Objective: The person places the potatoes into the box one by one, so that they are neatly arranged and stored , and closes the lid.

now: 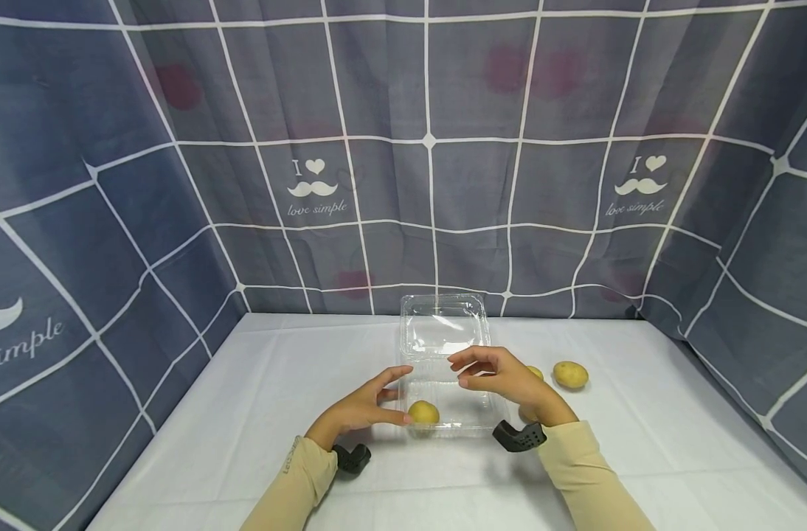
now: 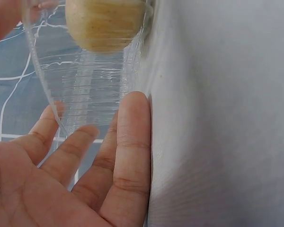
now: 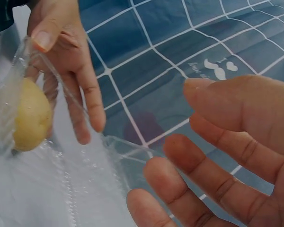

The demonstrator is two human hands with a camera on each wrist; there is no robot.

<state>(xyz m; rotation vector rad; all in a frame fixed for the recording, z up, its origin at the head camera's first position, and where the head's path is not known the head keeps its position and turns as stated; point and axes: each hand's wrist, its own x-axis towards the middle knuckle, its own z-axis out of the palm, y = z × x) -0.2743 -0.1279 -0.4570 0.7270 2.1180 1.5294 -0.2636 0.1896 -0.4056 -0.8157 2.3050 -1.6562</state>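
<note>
A clear plastic clamshell container lies on the table with its lid thrown back away from me. One yellow potato sits inside at the near left corner, and the right wrist view shows the same potato through the wall. My left hand rests at the container's left side, thumb at the near corner and fingers extended along the wall. Above the container's right half, my right hand hovers with nothing in its loosely bent, spread fingers.
To the right of the container a potato lies on the white cloth. Another potato shows partly behind my right hand. Checked grey-blue curtains stand behind and at both sides.
</note>
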